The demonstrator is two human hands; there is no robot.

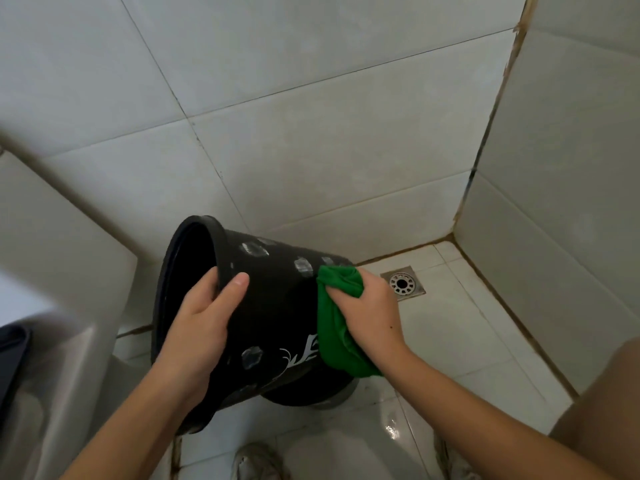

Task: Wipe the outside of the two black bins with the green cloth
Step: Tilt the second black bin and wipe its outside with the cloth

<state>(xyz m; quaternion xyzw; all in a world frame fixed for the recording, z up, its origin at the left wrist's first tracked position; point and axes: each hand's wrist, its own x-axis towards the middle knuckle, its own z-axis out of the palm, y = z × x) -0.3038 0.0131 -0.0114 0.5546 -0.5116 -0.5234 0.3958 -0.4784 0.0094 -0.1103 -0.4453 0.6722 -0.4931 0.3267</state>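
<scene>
Step in hand: wiping one bin (277, 306), held tilted above the floor (450, 341). Left hand (201, 313) grips its rim; right hand (367, 306) clutches the cloth (332, 327) against the wall near the base. Next: rotate bin to expose unwiped wall.

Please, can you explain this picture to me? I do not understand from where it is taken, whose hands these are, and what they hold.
The single picture comes from a camera worn on a person's head, looking down at their own two hands. The left hand holds a black bin by its rim, tipped on its side. The right hand holds a green cloth pressed against the bin's outside. Below is a tiled floor with a round metal drain.
</scene>
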